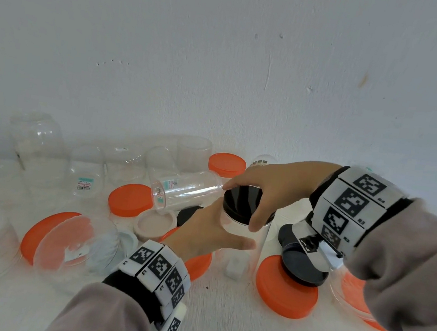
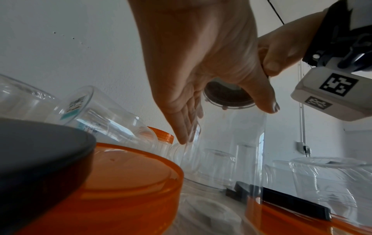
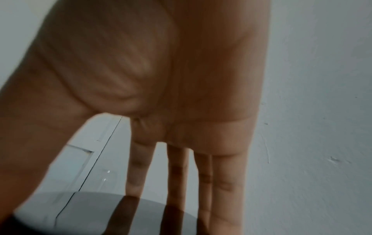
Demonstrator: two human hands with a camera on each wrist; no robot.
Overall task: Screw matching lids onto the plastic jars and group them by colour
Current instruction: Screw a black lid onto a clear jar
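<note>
A tall clear jar (image 1: 235, 226) stands upright in the middle of the white table, with a glossy black lid (image 1: 240, 199) on its mouth. My left hand (image 1: 215, 226) grips the jar body, thumb on the near side and fingers on the far side. My right hand (image 1: 261, 198) comes from above and pinches the lid's rim between thumb and fingers. The left wrist view shows the jar (image 2: 227, 143) from below, the lid (image 2: 227, 97) at its top and my left hand (image 2: 201, 63) round it. The right wrist view shows my right hand (image 3: 161, 95) over the lid (image 3: 80, 214).
Several loose orange lids lie around, one (image 1: 284, 288) at the right with a black lid (image 1: 301, 265) on it. A clear jar (image 1: 189, 189) lies on its side just left. A pink lid (image 1: 155, 223), an orange-lidded jar (image 1: 227, 163) and several open jars stand toward the wall.
</note>
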